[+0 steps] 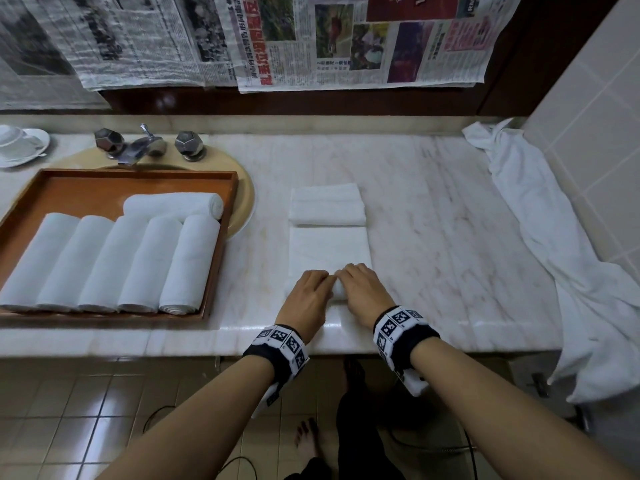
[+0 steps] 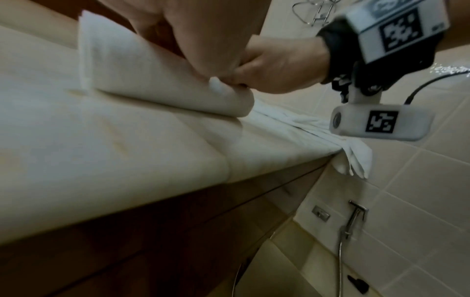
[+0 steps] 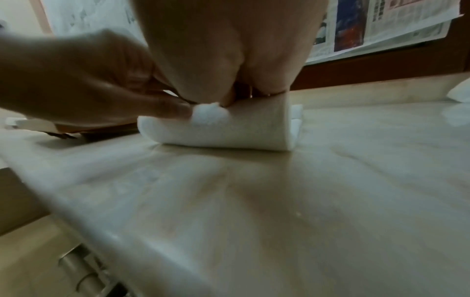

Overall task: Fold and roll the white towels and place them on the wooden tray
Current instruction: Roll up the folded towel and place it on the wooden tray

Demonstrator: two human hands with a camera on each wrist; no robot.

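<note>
Both the left hand (image 1: 304,299) and the right hand (image 1: 363,292) curl their fingers over the near, rolled end of the folded white cloth towel (image 1: 329,251), pinching it tight so the roll starts even. Beyond the grip lies its flat remainder; left of it, the wooden tray (image 1: 138,178) holds finished rolls (image 1: 104,261).

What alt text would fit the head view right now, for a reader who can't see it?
Both hands, left hand and right hand, grip the near end of a folded white towel on a marble counter, starting a roll. To the left, a wooden tray holds six rolled towels.
</note>
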